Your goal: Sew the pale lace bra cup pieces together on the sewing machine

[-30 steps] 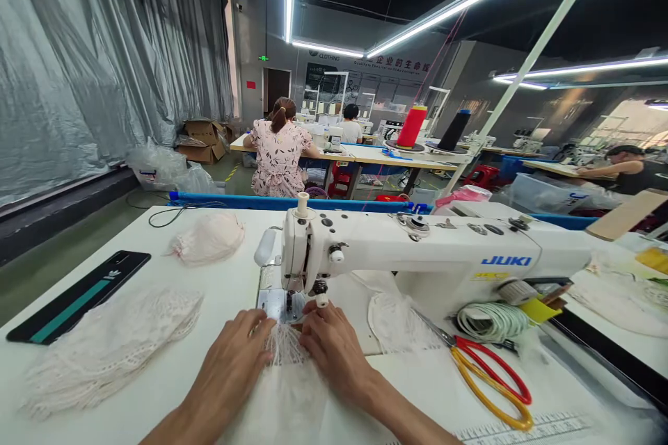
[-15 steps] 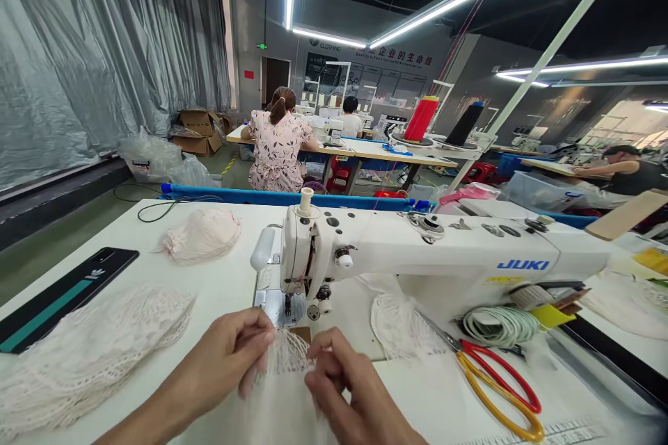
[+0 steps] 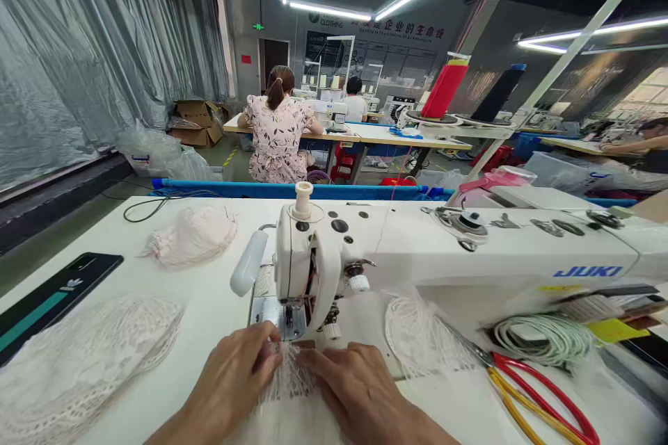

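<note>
A strip of white fringed lace (image 3: 288, 379) lies just in front of the presser foot (image 3: 289, 318) of a white sewing machine (image 3: 417, 243). My left hand (image 3: 229, 379) pinches the left edge of this lace between thumb and fingers. From the other side, my right hand (image 3: 360, 389) has its fingers together on the lace's right edge; its thumb is tucked out of sight. Loose threads hang from the lace towards me. Another fringed white lace piece (image 3: 417, 334) rests under the machine arm, beside scissors (image 3: 537, 389) with red and yellow handles.
Stacked white lace pieces (image 3: 94, 354), a pale pink fabric bundle (image 3: 193, 236) and a black phone box (image 3: 62, 299) lie on the left. A coil of pale green cord (image 3: 543, 337) sits at right. Ahead, one person (image 3: 279, 128) works at another table.
My right hand has come from a raised, curled pose down onto the lace, its fingers now flatter. My left hand stays at the lace's left edge. The view has shifted slightly.
</note>
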### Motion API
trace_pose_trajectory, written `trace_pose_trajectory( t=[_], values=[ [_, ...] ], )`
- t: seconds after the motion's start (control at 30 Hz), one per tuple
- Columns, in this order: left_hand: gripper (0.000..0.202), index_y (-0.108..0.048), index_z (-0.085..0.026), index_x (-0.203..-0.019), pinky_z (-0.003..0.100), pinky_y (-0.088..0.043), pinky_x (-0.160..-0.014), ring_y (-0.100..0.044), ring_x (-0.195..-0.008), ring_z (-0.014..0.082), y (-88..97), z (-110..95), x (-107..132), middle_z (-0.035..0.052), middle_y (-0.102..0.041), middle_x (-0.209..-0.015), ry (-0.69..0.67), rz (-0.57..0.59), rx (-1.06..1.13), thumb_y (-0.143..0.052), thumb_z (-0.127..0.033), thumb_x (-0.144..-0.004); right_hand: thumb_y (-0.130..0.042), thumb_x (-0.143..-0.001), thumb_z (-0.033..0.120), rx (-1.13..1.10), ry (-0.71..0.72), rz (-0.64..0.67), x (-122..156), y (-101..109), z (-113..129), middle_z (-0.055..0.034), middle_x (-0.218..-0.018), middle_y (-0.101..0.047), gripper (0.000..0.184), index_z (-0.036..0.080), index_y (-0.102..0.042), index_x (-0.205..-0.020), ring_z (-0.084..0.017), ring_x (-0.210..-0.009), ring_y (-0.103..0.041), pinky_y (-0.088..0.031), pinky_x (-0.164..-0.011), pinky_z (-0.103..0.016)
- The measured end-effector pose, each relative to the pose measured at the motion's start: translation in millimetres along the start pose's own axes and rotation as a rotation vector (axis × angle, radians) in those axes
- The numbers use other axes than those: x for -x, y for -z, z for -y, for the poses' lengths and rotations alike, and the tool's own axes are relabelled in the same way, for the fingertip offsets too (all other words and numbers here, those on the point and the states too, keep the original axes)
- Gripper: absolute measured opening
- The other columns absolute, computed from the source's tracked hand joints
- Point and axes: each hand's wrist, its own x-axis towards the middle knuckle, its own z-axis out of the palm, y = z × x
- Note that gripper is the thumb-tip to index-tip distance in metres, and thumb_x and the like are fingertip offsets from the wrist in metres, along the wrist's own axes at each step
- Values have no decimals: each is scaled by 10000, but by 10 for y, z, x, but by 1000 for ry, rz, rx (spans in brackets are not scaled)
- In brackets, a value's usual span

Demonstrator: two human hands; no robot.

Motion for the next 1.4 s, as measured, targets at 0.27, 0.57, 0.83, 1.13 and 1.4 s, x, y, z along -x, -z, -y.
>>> trace_pose_trajectory(
  t=[0.27, 0.57, 0.83, 1.13, 1.4],
  values=[
    [92, -451, -250, -800, 253, -338, -535, -518, -545, 170, -131, 104, -3, -54, -481, -615, -87, -130, -139, -398, -200, -857, -410, -891, 136, 47, 20, -54, -45, -41, -65, -6, -654, -601, 231, 240, -578, -1011, -143, -547, -527, -341, -547, -245],
    [153, -479, -246, -909, 265, -362, -526, -566, -578, 175, -199, 124, 5, -25, -548, -702, -145, -171, -242, -355, -158, -886, -436, -929, 332, -19, 299, -216, -117, -264, 22, -86, -907, -642, 254, 127, -575, -989, -193, -776, -563, -410, -659, -326],
    [329, -573, -230, -962, 349, -319, -774, -558, -874, 189, -188, 153, 49, 30, -584, -945, -562, -433, -278, -286, -70, -936, -569, -849, 431, -51, 253, -135, -63, -298, -64, -96, -1060, -610, 323, 149, -551, -1005, -189, -779, -556, -408, -697, -339],
    [336, -568, -210, -1071, 332, -308, -816, -560, -873, 147, -238, 303, -100, 11, -656, -970, -612, -540, -369, -324, -32, -924, -622, -810, 441, -2, 190, -135, -111, -361, -142, -88, -975, -645, 408, 154, -537, -1088, -216, -839, -565, -406, -807, -380],
    [426, -582, -215, -953, 366, -322, -763, -544, -756, 183, -210, 288, -317, 1, -561, -722, -592, -529, -298, -242, 23, -860, -635, -825, 324, 2, 160, -201, -211, -374, -260, -59, -1027, -661, 338, 181, -533, -1114, -202, -951, -580, -370, -914, -380]
  ],
)
